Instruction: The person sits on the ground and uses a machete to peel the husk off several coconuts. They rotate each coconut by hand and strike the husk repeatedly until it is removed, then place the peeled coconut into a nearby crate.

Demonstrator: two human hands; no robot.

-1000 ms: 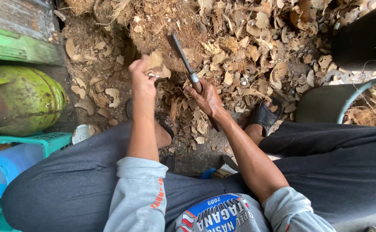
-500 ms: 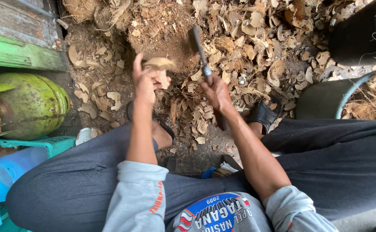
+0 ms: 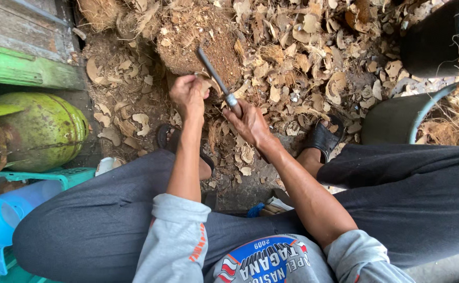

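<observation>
Both hands work low over the littered ground. Starting at the left, the left hand (image 3: pixel 187 94) is closed in a pinch around a pale, curved piece of coconut shell (image 3: pixel 204 84), holding it against a brown fibrous mound (image 3: pixel 203 44) that lies just beyond, far from the person. Just right of it, the right hand (image 3: pixel 247 121) is wrapped tight around the handle of a long knife (image 3: pixel 216 78), whose dark blade slants up and left, its far end over the mound and its middle touching or just beside the shell piece.

That shell piece looks light, stiff and brittle, likely to crack or skid under a blow; pinching it by the rim, away from the edge of the blade, seems the safest hold. The knife looks heavy toward the blade, so a full fist on the handle suits it.

At the far left stand green, rounded containers (image 3: pixel 40 128), closed, contents hidden. Near them a blue plastic scoop (image 3: pixel 6 217) sits on a teal crate (image 3: pixel 74 175); what is inside it cannot be made out. Dry husk chips (image 3: pixel 303 57) cover the ground in the middle. At the right, a dark bucket (image 3: pixel 397 120) and a black bucket (image 3: pixel 431 44) farther off both hold coarse brown fibre.
</observation>
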